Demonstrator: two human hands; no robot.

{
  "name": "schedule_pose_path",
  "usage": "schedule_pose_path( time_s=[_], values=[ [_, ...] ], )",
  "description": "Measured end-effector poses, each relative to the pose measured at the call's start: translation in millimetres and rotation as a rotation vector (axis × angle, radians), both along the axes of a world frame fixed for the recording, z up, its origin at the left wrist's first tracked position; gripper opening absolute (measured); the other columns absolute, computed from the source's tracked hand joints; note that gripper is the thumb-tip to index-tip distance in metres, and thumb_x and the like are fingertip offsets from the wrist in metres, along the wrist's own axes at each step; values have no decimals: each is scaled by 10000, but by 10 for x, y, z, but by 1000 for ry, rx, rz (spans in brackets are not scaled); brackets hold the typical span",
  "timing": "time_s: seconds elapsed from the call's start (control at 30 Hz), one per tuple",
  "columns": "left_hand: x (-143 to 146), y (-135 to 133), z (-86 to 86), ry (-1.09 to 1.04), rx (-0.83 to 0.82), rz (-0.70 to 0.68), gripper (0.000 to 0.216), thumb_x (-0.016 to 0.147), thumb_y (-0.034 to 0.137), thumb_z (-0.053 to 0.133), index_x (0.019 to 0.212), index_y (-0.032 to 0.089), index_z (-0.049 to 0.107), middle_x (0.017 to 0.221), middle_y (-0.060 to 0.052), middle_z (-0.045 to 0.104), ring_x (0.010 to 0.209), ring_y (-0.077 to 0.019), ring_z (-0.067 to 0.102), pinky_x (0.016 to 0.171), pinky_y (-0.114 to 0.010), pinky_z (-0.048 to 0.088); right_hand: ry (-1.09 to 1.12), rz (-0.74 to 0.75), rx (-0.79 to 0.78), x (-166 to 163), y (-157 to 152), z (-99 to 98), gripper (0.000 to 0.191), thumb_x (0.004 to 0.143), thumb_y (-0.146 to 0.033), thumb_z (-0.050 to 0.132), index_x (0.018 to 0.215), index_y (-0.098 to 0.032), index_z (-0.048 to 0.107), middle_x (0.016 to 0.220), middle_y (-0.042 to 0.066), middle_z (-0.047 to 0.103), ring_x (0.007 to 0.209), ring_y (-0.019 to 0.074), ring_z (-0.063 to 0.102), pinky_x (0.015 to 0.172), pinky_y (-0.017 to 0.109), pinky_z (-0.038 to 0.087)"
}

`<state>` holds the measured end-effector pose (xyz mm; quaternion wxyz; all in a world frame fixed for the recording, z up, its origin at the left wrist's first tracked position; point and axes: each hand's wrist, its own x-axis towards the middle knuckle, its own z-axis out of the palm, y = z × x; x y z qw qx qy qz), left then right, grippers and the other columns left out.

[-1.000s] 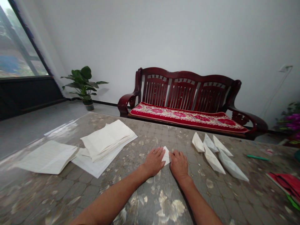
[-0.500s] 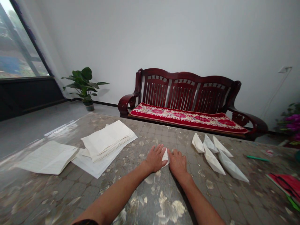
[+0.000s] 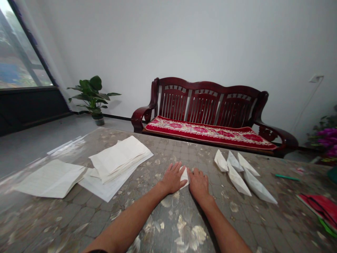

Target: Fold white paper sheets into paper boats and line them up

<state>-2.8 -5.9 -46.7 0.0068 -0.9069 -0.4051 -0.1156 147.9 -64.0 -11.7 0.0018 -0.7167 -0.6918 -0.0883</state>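
Note:
A small folded piece of white paper [image 3: 184, 177] lies flat on the patterned table between my hands, its outer parts hidden under them. My left hand [image 3: 172, 177] rests on its left side, palm down, fingers stretched and a little apart. On its right edge presses my right hand [image 3: 198, 182], also palm down, with fingers slightly bent and the index finger on the paper. To the right stand several folded paper boats [image 3: 238, 179], grouped close together. Left of my hands is a stack of white paper sheets [image 3: 119, 158], with another loose sheet [image 3: 50, 178] beside it.
A green pen [image 3: 286, 177] and a red item with black straps [image 3: 319, 207] lie at the table's right. Beyond the table [image 3: 181, 147] stands a dark red wooden bench [image 3: 202, 102] with a floral cover. A potted plant [image 3: 92, 95] is at the back left.
My hands stay on the folded paper with hardly any movement. The whole view has shifted slightly, so the objects appear a little further left.

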Motion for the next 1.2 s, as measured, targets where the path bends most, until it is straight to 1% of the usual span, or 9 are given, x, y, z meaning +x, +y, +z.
schedule_pose_path(
  time_s=[0.2, 0.43, 0.6, 0.8, 0.9, 1.0, 1.1, 1.2],
  values=[
    [-4, -4, -9, -15, -16, 12, 652, 944, 577, 419, 1467, 187, 415, 1558, -162, 365, 1446, -306, 322, 1160, -505, 251, -10, 17, -28, 16, -28, 46, 440, 958, -186, 435, 1380, -272, 525, 1140, 136, 619, 991, 243, 593, 792, 351, 406],
    [7, 2, -13, -19, -10, 23, 625, 957, 553, 408, 1466, 191, 426, 1552, -161, 376, 1439, -307, 336, 1155, -503, 264, -25, 42, -42, 75, -106, 32, 443, 955, -158, 416, 1370, -247, 545, 1144, 145, 634, 976, 247, 621, 792, 353, 409],
    [6, 48, 11, 9, -38, 32, 658, 939, 582, 421, 1475, 199, 423, 1556, -161, 368, 1442, -336, 321, 1150, -536, 252, -60, 58, -53, 63, -145, 60, 428, 951, -131, 414, 1344, -204, 568, 1139, 152, 647, 958, 241, 640, 784, 344, 426],
    [-11, 130, -22, 2, -24, 36, 638, 940, 589, 409, 1484, 255, 414, 1549, -132, 392, 1445, -339, 308, 1138, -557, 248, -51, 87, -32, 107, -229, -16, 406, 926, -99, 445, 1286, -192, 608, 1126, 146, 658, 938, 222, 648, 768, 320, 425],
    [-9, 149, -33, 13, -46, 35, 655, 938, 603, 405, 1488, 246, 409, 1553, -144, 381, 1446, -353, 301, 1135, -573, 243, -39, 86, -13, 115, -270, -54, 387, 923, -104, 442, 1257, -177, 624, 1129, 143, 655, 935, 229, 644, 763, 328, 422],
    [2, 164, -5, 34, -72, 35, 661, 937, 607, 414, 1480, 230, 417, 1551, -158, 378, 1445, -366, 301, 1131, -585, 250, -15, 67, 10, 113, -289, -74, 366, 927, -111, 430, 1217, -177, 644, 1095, 128, 658, 927, 229, 638, 763, 332, 412],
    [26, 192, 77, 48, -68, 25, 603, 946, 555, 458, 1443, 213, 459, 1524, -165, 418, 1419, -359, 354, 1119, -552, 309, 34, 55, 48, 127, -296, -87, 362, 925, -124, 444, 1215, -204, 644, 1077, 105, 655, 941, 217, 629, 771, 324, 399],
    [63, 245, 190, 44, -82, -45, 457, 954, 393, 520, 1349, 164, 541, 1428, -164, 528, 1343, -308, 466, 1103, -457, 374, 86, 43, 80, 150, -303, -88, 349, 905, -126, 477, 1185, -230, 658, 1054, 85, 650, 970, 205, 619, 771, 308, 387]
  ],
)
